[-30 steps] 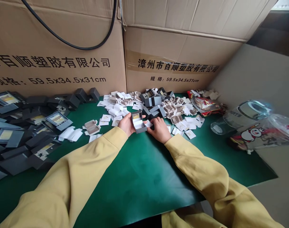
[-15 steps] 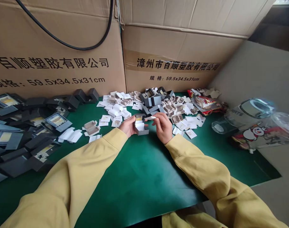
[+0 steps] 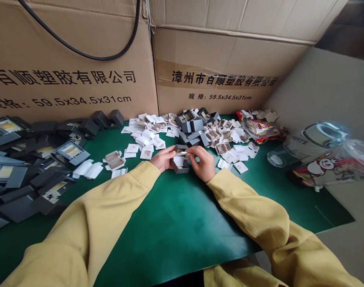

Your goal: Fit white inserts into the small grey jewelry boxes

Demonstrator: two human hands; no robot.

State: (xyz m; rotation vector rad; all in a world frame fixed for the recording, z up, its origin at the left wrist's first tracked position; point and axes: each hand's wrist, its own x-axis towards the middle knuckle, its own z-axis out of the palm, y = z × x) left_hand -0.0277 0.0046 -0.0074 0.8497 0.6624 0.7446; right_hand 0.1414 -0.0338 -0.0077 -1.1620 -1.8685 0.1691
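Observation:
My left hand (image 3: 163, 159) is closed around the left side of a small dark grey box (image 3: 181, 168), whose lid is open and whose inside is partly white. My right hand (image 3: 202, 162) pinches a small white card piece (image 3: 182, 153) over the open box, touching or close to its upper part. The far fingers of my left hand are hidden behind the box. Just beyond the hands lies a pile of small grey boxes (image 3: 194, 126) with white and brown card inserts (image 3: 218, 137) around it.
Many dark boxes (image 3: 20, 199) crowd the left side of the green table (image 3: 176, 231). White card pieces (image 3: 88, 170) lie beside them. Large cartons (image 3: 80, 87) form the back wall. A red snack packet (image 3: 260, 129), a clear bottle (image 3: 307, 145) and a plastic cup (image 3: 343, 163) stand at right.
My right hand has moved left, bringing the white card piece from beside the box to over it. The box in my left hand has shifted slightly down and right.

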